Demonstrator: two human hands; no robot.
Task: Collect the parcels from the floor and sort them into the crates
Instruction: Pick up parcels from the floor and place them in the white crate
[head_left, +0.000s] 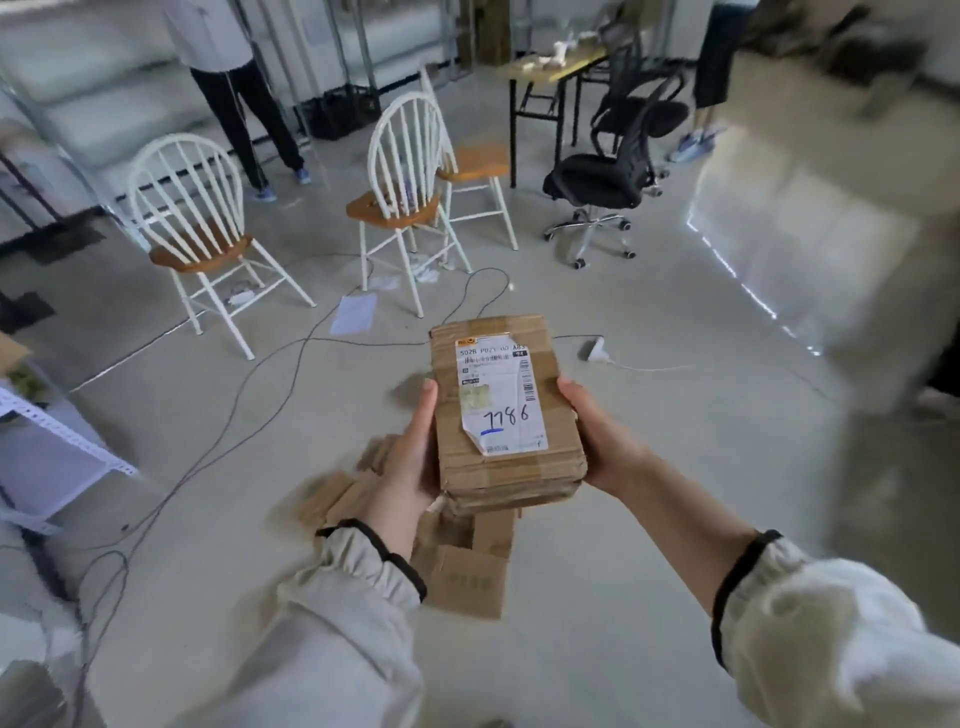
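Both hands clasp one flat cardboard parcel (506, 457) held between them. The left hand (415, 457) wraps its left edge with the thumb lying along the side, and the right hand (597, 441) curls round the right edge. Its label (498, 400), handwritten 1786, faces up. More parcels (467, 571) lie on the floor (649, 519) just below the left wrist. No crate shows, so read the label first, then carry the parcel level with this two-sided grip.

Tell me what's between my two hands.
A taped cardboard parcel marked 1786, held by the left hand and right hand, shown in the head view.
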